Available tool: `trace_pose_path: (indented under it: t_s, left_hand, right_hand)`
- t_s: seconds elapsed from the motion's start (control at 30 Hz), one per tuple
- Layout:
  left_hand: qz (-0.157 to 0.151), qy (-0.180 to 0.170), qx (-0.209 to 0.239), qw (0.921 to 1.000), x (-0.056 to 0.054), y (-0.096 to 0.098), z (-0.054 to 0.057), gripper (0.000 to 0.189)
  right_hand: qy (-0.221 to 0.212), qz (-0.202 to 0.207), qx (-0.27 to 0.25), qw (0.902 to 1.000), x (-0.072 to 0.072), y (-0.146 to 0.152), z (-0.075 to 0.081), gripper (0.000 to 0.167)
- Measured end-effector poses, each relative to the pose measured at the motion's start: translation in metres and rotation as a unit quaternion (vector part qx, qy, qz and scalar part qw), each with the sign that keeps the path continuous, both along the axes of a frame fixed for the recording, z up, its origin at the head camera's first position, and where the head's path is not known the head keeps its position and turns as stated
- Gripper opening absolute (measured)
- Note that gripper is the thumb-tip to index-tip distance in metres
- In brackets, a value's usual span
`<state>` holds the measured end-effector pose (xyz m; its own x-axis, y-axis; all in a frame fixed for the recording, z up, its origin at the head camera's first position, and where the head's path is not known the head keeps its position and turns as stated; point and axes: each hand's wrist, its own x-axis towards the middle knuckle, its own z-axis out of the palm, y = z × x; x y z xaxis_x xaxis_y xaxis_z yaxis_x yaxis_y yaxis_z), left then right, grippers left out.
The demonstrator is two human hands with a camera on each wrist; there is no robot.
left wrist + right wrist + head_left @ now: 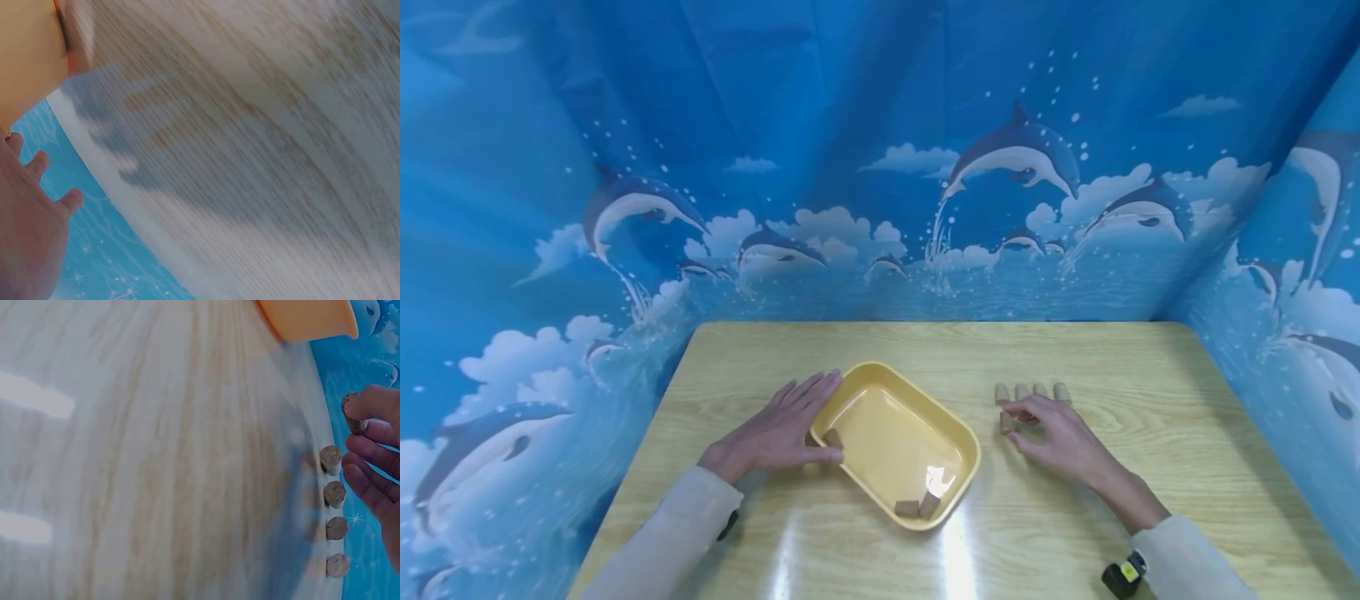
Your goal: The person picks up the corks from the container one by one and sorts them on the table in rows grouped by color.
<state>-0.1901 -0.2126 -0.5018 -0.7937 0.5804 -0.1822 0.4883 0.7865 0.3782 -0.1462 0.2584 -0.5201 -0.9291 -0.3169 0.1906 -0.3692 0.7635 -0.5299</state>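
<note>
Pinching the cork [1007, 425]: right hand [1060, 437], the nearer one; the cork's long axis was unclear.
Cork row [1022, 392]: four stood just beyond.
Tray [895, 442]: lay leftward, near.
Left hand [782, 427]: rested straight-fingered against its rim.

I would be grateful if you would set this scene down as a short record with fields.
Container: yellow, round-cornered rectangular plastic tray
Inside it: three small brown cylindrical corks visible, two together at the near corner, one by the left rim
Left hand: touches the tray's left side
Right hand: its grip pinches another cork
Row: four upright corks
Surface: light wood-grain table
Backdrop: blue dolphin-print sheet
</note>
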Motion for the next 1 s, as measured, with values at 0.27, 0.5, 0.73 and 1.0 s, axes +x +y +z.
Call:
trace_pose_path:
  t_s: [0.27,0.5,0.73,1.0]
  left_hand:
    - [-0.002,-0.001,0.001,1.0000,-0.001,0.000,0.000,0.118]
    - [-0.002,-0.003,0.000,1.0000,-0.002,0.000,-0.001,0.118]
    - [-0.003,-0.003,-0.002,1.0000,-0.002,0.000,-0.001,0.119]
    - [-0.003,-0.002,0.002,1.0000,-0.001,0.000,-0.001,0.118]
  right_hand:
    - [-0.003,-0.015,0.011,0.9998,-0.003,0.004,-0.013,0.039]
    - [-0.006,-0.015,0.004,0.9999,-0.001,0.006,-0.020,0.038]
    - [-0.001,-0.010,0.014,0.9999,-0.003,0.006,-0.025,0.037]
    - [0.002,0.000,0.024,0.9997,-0.004,0.005,-0.025,0.038]
